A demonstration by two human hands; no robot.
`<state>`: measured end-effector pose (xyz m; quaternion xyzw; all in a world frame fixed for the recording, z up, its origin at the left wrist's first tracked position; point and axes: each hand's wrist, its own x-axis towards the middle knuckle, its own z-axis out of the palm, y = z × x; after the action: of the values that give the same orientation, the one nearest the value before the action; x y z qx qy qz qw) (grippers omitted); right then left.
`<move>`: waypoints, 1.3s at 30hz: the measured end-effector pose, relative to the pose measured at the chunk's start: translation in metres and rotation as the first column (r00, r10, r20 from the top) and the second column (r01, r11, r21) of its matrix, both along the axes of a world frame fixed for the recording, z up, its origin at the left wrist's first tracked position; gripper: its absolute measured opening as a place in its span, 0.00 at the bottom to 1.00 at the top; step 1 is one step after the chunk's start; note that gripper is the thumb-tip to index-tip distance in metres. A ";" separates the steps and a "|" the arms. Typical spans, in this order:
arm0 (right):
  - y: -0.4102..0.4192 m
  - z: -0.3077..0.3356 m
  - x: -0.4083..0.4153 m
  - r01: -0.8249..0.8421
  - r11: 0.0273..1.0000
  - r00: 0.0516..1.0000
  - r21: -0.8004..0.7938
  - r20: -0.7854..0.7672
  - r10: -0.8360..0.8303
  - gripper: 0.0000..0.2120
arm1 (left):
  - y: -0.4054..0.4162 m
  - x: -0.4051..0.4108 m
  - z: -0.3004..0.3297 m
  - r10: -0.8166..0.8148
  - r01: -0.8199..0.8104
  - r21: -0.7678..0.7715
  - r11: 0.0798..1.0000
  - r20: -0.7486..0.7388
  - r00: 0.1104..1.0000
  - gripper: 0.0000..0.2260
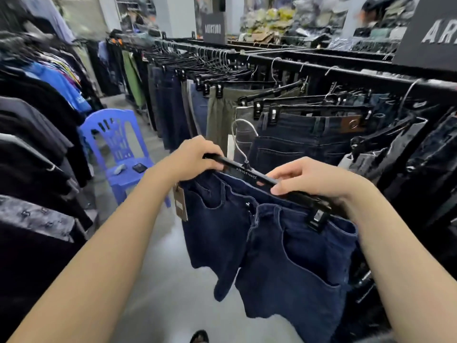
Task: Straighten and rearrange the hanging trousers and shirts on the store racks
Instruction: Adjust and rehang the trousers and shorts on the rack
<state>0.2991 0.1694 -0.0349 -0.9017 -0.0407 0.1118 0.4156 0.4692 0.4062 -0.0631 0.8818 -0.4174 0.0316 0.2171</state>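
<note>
Two hands, left hand (195,157) and right hand (314,179), grip one black plastic clip hanger (249,173) carrying one pair of dark blue jeans (284,256); open grey floor (173,293) below.

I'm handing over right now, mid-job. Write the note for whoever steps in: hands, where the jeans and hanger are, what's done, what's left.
Left hand: grips the left end of the black clip hanger.
Right hand: pinches the hanger bar towards its right end.
Dark blue jeans: off the rack, held out in the aisle. Right clip holds the waistband; the left side sags below the bar, its clip hidden by the hand.
Done: the pair is pulled from the trouser rack.
Left: probably re-clip the left side level, then hook the hanger back on the rail among the other jeans.
</note>
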 end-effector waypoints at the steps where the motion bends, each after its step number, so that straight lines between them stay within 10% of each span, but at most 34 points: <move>1: 0.001 0.000 0.004 -0.007 1.000 1.000 -0.025 0.011 0.007 0.09 | 0.009 0.002 -0.001 0.027 -0.028 0.023 0.999 0.002 1.000 0.07; 9: 0.011 -0.021 0.047 0.234 0.953 0.954 -0.194 0.237 -0.186 0.06 | 0.046 0.008 0.009 0.201 -0.226 0.060 0.972 0.277 0.940 0.05; 14: 0.009 -0.037 0.072 0.386 0.886 0.901 -0.258 0.313 -0.301 0.27 | 0.054 0.016 0.020 0.302 -0.340 0.032 0.940 0.385 0.872 0.07; 21: -0.008 -0.037 0.071 0.720 0.679 0.692 -0.140 0.083 -0.717 0.39 | 0.045 0.027 0.033 0.363 -0.408 0.027 0.912 0.406 0.839 0.08; 35: -0.011 -0.022 0.053 0.733 0.679 0.680 -0.045 -0.002 -0.733 0.39 | -0.067 0.025 0.031 0.388 -0.345 -0.184 0.921 0.319 0.865 0.09; 39: -0.002 0.005 0.065 0.700 0.662 0.708 0.267 -0.140 -0.692 0.33 | -0.106 0.029 0.036 0.380 -0.320 -0.209 0.924 0.398 0.835 0.09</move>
<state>0.3637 0.1671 -0.0303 -0.7730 0.2958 -0.0511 0.5589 0.4985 0.2998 -0.0269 0.8976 -0.2832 0.2929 0.1685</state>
